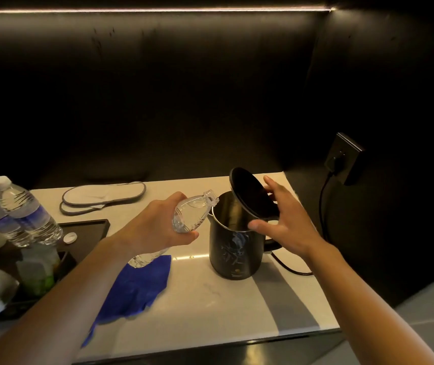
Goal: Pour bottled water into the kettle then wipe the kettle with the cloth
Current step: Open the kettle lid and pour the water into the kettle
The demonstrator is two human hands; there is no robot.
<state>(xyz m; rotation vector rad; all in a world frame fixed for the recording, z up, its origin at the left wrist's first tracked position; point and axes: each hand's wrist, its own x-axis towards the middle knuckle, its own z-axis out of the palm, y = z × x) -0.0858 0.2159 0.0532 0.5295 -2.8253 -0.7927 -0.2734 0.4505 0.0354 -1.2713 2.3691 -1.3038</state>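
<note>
A black electric kettle point(233, 252) stands on the white counter point(210, 293), its round lid point(250, 192) hinged up and open. My left hand point(158, 222) grips an uncapped clear water bottle point(193, 213), tilted with its mouth at the kettle's rim. My right hand point(283, 219) hovers over the kettle's handle side with fingers spread, fingertips at the raised lid. A blue cloth point(136, 288) lies crumpled on the counter under my left forearm.
A black tray point(89, 229) at the left holds two capped water bottles point(23, 212), a loose white cap point(69, 237) and packets. Flat white slippers point(102, 196) lie at the back. The kettle's cord point(323, 206) runs to a wall socket point(343, 159) on the right.
</note>
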